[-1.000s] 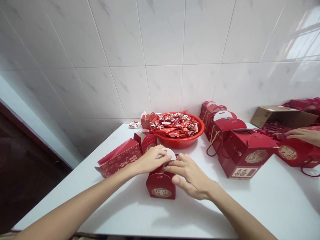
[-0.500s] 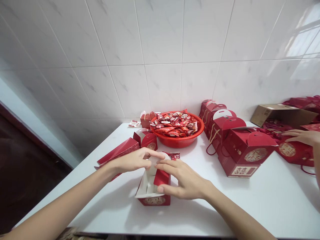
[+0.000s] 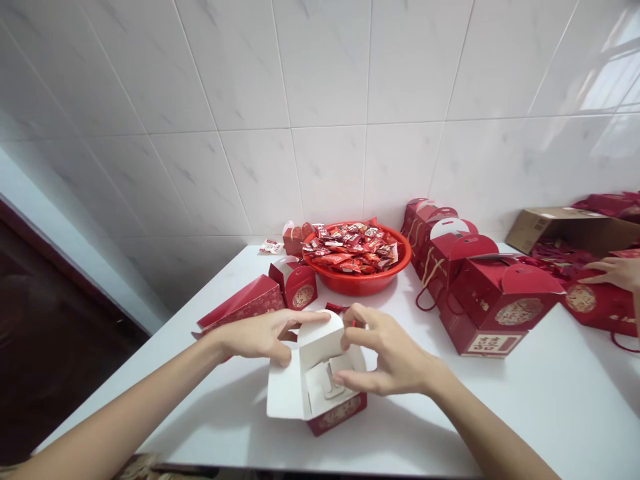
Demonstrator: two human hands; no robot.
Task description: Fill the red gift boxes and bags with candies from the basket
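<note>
A red gift box (image 3: 336, 419) with its white inside showing stands on the table in front of me, top flaps spread. My left hand (image 3: 265, 337) is at the box's left and back flaps, thumb over the left flap (image 3: 287, 390) and fingers along the rounded back flap. My right hand (image 3: 385, 357) reaches over the right side, fingers bent and apart, with thumb and fingertips touching the inside near the right flap. The box holds only its folded white bottom tabs (image 3: 334, 379). A small red packet behind it is mostly hidden by my right hand.
A red basin (image 3: 363, 285) heaped with wrapped packets (image 3: 350, 248) stands behind. Several closed red gift boxes (image 3: 500, 293) line the right; flattened and small boxes (image 3: 245, 307) lie left. At far right are a cardboard carton (image 3: 555, 230) and another person's hand (image 3: 620, 272).
The left flap has swung outward and the box has turned, showing more of its inside. My left hand has moved onto the flaps; my right hand has shifted slightly right.
</note>
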